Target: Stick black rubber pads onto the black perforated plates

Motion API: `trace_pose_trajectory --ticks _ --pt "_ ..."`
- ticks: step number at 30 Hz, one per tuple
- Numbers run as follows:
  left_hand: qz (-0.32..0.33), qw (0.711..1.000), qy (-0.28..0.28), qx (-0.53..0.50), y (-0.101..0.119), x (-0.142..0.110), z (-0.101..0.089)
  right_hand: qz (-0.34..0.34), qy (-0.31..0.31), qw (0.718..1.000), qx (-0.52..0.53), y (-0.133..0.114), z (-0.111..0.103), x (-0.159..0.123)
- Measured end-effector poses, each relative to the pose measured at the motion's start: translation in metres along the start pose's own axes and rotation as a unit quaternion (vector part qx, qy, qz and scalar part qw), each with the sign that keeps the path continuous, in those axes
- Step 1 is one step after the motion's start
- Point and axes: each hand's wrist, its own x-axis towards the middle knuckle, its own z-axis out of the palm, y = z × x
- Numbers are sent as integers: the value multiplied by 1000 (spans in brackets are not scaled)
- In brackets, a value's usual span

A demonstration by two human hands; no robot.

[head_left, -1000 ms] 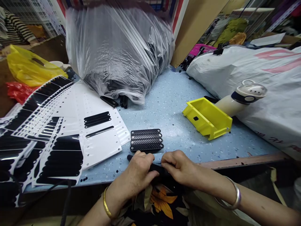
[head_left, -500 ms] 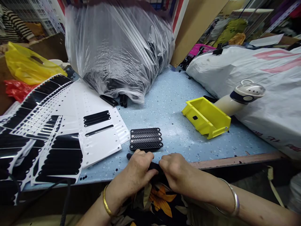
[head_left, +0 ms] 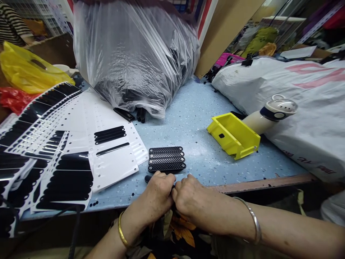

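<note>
Black strip (head_left: pixel 147 178) sits in the left hand (head_left: pixel 153 192), held tight in bent fingers, with one end poking out near the front edge of the blue table (head_left: pixel 205 158). Right hand (head_left: pixel 190 196) is curled up close beside it, pressed against the left hand. You cannot tell if it holds the strip too. Just above the hands, four mesh strips (head_left: pixel 166 160) lie side by side on the table. White sheets (head_left: pixel 113 169) with black shapes lie to the left. Yellow bin (head_left: pixel 233 135) sits on its side to the right.
</note>
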Motion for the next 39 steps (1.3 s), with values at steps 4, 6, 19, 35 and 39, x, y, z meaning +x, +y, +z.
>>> trace_pose_trajectory --ticks 4,6,19,35,39 --pt "8 999 -28 -24 -1 -1 -4 155 10 972 176 16 5 -1" --pt "3 999 -37 -29 1 -2 -7 196 18 952 233 23 9 -1" --pt "-26 997 -74 -24 6 1 -14 159 15 870 466 42 32 9" --pt "-40 997 -64 -12 7 2 -13 231 162 881 379 14 56 -14" --pt "-42 997 -58 -17 5 2 -11 214 190 918 273 7 57 -16"
